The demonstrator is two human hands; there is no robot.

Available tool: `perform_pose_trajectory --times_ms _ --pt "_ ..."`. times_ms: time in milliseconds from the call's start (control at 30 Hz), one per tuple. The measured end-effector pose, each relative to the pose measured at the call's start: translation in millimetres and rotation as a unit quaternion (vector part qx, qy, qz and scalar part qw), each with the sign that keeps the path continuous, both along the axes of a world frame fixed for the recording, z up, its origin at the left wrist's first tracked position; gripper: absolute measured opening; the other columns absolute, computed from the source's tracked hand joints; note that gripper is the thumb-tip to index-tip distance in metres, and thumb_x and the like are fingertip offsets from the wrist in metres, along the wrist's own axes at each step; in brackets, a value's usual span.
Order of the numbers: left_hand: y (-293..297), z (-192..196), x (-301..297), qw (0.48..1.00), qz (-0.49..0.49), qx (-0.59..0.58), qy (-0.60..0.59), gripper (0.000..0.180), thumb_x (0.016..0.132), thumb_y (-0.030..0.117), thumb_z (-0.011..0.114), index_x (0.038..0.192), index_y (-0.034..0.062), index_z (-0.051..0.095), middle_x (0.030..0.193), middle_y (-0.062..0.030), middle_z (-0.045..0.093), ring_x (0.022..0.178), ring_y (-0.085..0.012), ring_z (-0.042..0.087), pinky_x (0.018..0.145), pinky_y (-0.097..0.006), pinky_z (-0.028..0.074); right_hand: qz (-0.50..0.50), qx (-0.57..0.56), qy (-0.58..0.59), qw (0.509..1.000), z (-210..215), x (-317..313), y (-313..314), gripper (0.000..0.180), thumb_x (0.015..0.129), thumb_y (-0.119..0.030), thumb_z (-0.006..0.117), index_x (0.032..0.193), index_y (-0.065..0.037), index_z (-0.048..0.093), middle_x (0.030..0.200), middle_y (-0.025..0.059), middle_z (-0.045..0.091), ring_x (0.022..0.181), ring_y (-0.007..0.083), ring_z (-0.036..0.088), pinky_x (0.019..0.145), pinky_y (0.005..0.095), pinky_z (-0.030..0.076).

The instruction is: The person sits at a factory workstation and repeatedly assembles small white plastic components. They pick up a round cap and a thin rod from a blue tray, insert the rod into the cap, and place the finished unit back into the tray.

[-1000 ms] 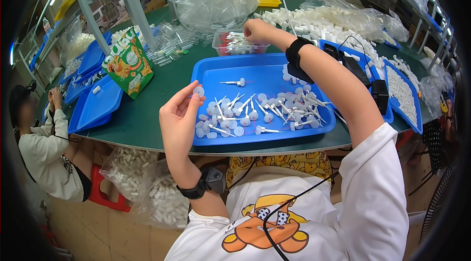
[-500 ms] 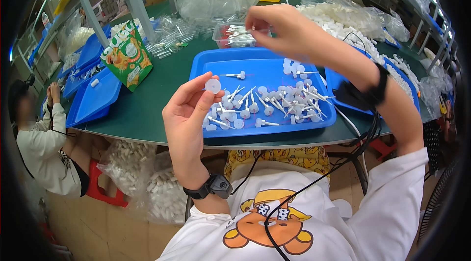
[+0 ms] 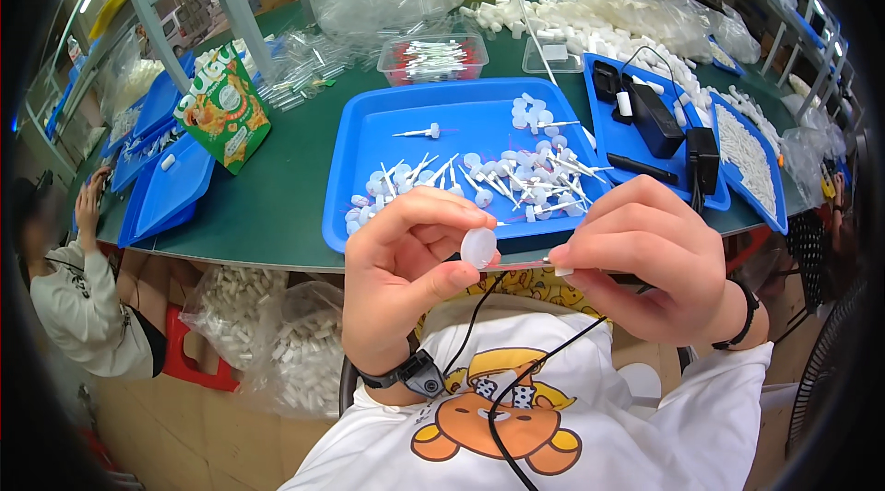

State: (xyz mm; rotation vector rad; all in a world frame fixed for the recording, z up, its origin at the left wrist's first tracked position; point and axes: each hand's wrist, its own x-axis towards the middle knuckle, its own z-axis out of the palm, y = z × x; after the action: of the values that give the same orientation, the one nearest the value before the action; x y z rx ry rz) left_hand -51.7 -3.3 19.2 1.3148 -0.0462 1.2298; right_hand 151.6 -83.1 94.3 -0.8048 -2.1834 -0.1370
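A green packet (image 3: 230, 118) stands on the worktop (image 3: 286, 205). Right of it, the left hand (image 3: 401, 274) is raised at the worktop's near edge, forearm rising from below, fingers curled; its grip is clamped on a white disc (image 3: 477, 248), tilted between thumb and fingers. Behind, a blue tray (image 3: 369, 122) carries a heap of disc-ended white sticks (image 3: 535, 179). The right hand (image 3: 654, 256) comes in from the right, knuckles up, fingertips pointing left near the disc; its grip is closed on a small white piece (image 3: 564, 272), mostly hidden by the fingers.
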Motion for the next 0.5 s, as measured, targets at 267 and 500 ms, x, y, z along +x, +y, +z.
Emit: perform_pose_trajectory --times_ms 267,500 --pt "-1.7 1.3 3.4 0.999 -0.044 0.002 0.029 0.03 0.081 -0.004 0.066 0.109 -0.0078 0.057 0.107 -0.0166 0.057 0.098 -0.0219 0.06 0.086 -0.035 0.052 -0.045 -0.001 0.01 0.999 -3.3 6.7 -2.3 0.028 0.063 0.005 0.074 0.09 -0.001 0.066 0.075 0.0073 0.06 0.068 0.0234 0.057 0.057 0.031 0.046" --pt "-5.0 0.0 6.3 0.997 -0.06 -0.016 0.04 0.029 0.081 -0.005 0.066 0.109 -0.0072 0.058 0.108 -0.0151 0.057 0.096 -0.0206 0.061 0.086 -0.033 0.051 -0.054 -0.035 -0.006 0.998 -3.6 15.6 -3.6 0.029 0.066 0.011 0.069 0.092 -0.002 0.065 0.08 0.0064 0.065 0.072 0.0224 0.059 0.065 0.0306 0.046"
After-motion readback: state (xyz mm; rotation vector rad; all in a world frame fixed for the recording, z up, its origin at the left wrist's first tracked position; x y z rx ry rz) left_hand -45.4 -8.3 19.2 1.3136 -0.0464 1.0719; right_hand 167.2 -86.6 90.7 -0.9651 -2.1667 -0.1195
